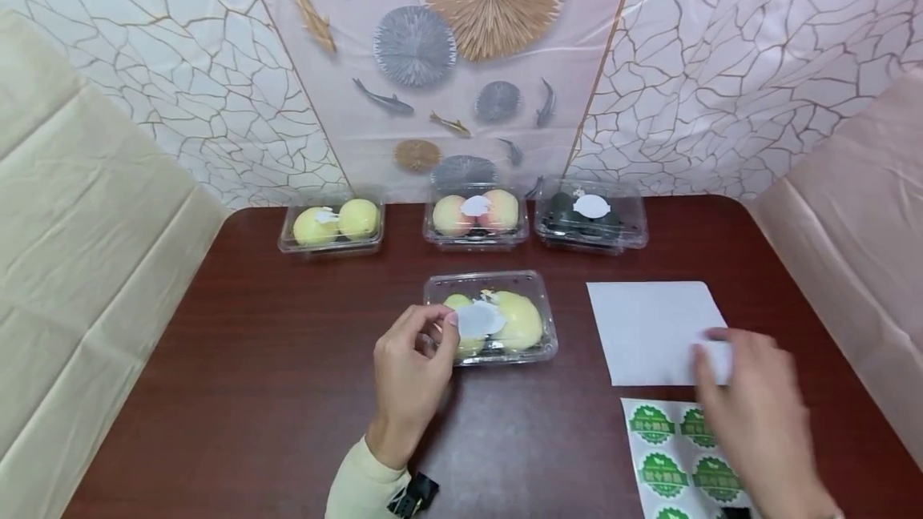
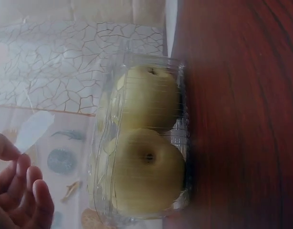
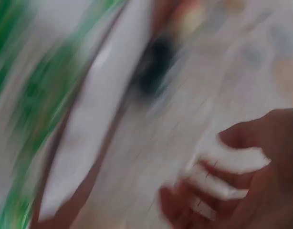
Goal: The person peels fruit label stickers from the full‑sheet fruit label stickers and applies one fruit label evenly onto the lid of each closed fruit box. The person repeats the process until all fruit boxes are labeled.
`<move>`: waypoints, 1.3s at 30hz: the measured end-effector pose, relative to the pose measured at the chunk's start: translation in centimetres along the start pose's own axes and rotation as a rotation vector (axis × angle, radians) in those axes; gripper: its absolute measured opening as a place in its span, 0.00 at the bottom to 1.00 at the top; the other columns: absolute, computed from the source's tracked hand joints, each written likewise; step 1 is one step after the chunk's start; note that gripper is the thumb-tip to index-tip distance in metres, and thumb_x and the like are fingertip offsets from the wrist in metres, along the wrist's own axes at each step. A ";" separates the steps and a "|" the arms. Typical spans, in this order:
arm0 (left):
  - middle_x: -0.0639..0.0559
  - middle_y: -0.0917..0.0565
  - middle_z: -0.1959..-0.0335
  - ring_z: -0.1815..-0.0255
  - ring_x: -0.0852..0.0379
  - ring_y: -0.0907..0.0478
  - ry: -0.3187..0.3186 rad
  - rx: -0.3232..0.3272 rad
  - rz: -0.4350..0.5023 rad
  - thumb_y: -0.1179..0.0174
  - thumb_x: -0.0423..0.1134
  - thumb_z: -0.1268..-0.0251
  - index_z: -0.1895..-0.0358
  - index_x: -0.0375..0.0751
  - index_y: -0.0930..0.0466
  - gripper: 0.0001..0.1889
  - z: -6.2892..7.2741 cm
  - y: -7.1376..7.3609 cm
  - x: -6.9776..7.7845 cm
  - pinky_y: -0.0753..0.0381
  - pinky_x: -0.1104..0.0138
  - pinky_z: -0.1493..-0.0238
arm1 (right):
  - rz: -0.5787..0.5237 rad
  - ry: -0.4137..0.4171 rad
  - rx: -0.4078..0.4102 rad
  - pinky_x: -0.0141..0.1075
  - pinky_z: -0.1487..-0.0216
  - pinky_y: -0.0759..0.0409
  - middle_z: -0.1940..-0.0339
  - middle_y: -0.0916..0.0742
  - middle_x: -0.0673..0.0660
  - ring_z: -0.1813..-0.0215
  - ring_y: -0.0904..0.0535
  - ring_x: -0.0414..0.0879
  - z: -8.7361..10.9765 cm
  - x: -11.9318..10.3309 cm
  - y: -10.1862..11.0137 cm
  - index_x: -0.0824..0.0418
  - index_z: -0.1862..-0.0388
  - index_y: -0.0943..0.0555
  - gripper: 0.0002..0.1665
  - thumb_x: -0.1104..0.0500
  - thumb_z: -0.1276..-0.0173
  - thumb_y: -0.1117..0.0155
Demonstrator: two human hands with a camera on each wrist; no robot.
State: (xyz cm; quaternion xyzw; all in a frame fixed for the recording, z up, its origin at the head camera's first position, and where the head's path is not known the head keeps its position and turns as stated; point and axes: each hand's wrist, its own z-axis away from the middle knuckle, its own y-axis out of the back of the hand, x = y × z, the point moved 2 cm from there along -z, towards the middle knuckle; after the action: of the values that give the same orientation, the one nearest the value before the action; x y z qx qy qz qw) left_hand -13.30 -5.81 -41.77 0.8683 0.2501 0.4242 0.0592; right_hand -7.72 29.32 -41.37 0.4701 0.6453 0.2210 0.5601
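White oval label (image 1: 479,319) is pinched by thumb and fingers of the left grip (image 1: 411,375), above a clear fruit box (image 1: 505,359) on the bench (image 1: 288,359), partly hiding one yellow fruit (image 1: 472,348). Nearest, a green sticker sheet (image 1: 659,455) is cut off below and partly covered by the blurred right grip (image 1: 764,407); whether that pinches anything, I cannot tell. Beyond lies white paper (image 1: 642,335); farthest, three clear boxes (image 1: 476,242), the right one's dark contents unclear.

3 boxes (image 1: 476,241) stand behind another box (image 1: 546,313) (itself left of paper (image 1: 649,331)).
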 end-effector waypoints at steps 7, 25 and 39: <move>0.51 0.13 0.69 0.74 0.55 0.18 -0.505 0.140 -0.168 0.36 0.33 0.33 0.64 0.39 0.11 0.05 0.1 -0.1 1.9 0.19 0.67 0.78 | -0.620 0.270 -0.167 0.30 0.57 0.16 0.61 0.11 0.46 0.59 0.16 0.37 3.2 -11.5 -4.1 0.52 0.57 0.13 0.11 0.67 0.21 0.38; 0.51 0.14 0.70 0.80 0.62 0.25 -0.992 0.133 -0.173 0.35 0.38 0.31 0.62 0.38 0.08 0.08 -0.4 0.2 3.2 0.27 0.76 0.82 | -0.864 0.084 -0.097 0.34 0.61 0.14 0.67 0.14 0.56 0.63 0.18 0.40 3.8 -15.8 -6.1 0.60 0.62 0.14 0.07 0.66 0.22 0.36; 0.60 0.17 0.68 0.69 0.63 0.21 0.026 -0.288 0.171 0.31 0.33 0.31 0.60 0.48 0.11 0.04 -0.4 0.9 2.6 0.20 0.71 0.78 | -0.725 0.355 -0.179 0.34 0.64 0.18 0.67 0.18 0.45 0.65 0.21 0.39 3.1 -13.4 -5.9 0.52 0.64 0.19 0.13 0.69 0.22 0.39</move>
State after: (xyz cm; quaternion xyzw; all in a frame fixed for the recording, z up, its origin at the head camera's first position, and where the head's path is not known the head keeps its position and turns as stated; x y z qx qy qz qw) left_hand -11.95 -5.44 -39.40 0.8635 0.1125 0.4702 0.1435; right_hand -7.88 14.34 -40.13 0.1163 0.8341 0.1421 0.5202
